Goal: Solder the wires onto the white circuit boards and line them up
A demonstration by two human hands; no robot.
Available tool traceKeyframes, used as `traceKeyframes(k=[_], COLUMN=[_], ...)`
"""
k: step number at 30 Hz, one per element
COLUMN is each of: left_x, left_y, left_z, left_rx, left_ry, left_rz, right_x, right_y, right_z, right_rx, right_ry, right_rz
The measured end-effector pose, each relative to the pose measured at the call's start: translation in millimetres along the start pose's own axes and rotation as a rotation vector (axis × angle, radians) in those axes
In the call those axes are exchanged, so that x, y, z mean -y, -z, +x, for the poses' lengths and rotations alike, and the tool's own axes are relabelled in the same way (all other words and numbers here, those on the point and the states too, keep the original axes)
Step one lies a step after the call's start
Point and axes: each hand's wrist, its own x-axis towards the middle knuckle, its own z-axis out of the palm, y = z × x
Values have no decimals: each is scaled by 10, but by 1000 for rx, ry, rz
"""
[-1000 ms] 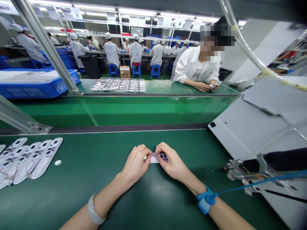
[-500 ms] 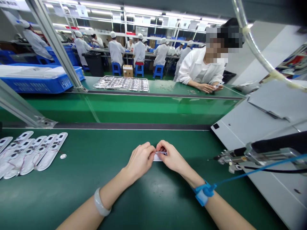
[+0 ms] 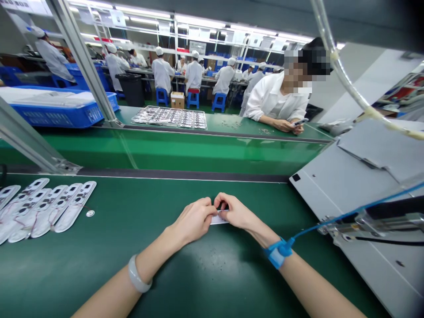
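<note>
Shifted a little since the earlier frame: the whole view, with the black-handled metal hand tool [image 3: 371,221] sitting further toward the right edge and less of the printed face of the thin white strip [image 3: 218,218] showing. Left hand [image 3: 194,221] narrow, fingertips pinching one end of that strip; right hand [image 3: 236,213] equally narrow, fingers curled over the other end. Strip between both hands, close over the green worktop [image 3: 265,269], its contact with the surface impossible to tell. Pale bangle [image 3: 137,274] around the left wrist; blue wrist strap [image 3: 277,253] around the right, its blue cord [image 3: 331,219] rising toward the tool. Well off to the left, overlapping long white plastic pieces [image 3: 49,207] with dark cutouts and thin wires, a small round white disc [image 3: 90,213] just beside them. Across the line, a clear tray [image 3: 168,118] packed with rows of small dark and silver parts, next to a blue plastic crate [image 3: 56,114] covered by a white sheet. Further right, a co-worker's hand [image 3: 285,126] near a small white part [image 3: 300,122].
</note>
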Motion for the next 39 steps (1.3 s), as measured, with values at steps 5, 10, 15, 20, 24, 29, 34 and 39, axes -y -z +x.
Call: traceKeyframes(k=[5, 10, 15, 20, 24, 29, 34, 39], left_x=[-15, -26, 42, 114, 138, 114, 125, 169], left_y=[36, 79, 145, 105, 41, 17, -17, -44], left_z=[7, 0, -36, -54, -68, -96, -115, -115], left_rx=[68, 90, 12, -75, -161, -195, -168, -140], left_ry=[-80, -187, -85, 6, 47, -4, -85, -99], left_rz=[116, 220, -57, -111, -133, -233, -271, -295], right_x=[17, 54, 88, 114, 108, 85, 90, 124], right_y=[-15, -32, -28, -40, -44, -45, -43, -23], right_z=[19, -30, -104, -118, -112, -114, -138, -183], right_rx=[5, -20, -38, -33, -36, -29, -30, -31], right_ry=[-6, 36, 77, 105, 114, 122, 118, 133], right_rz=[-44, -82, -102, -100, -87, -90, -115, -139])
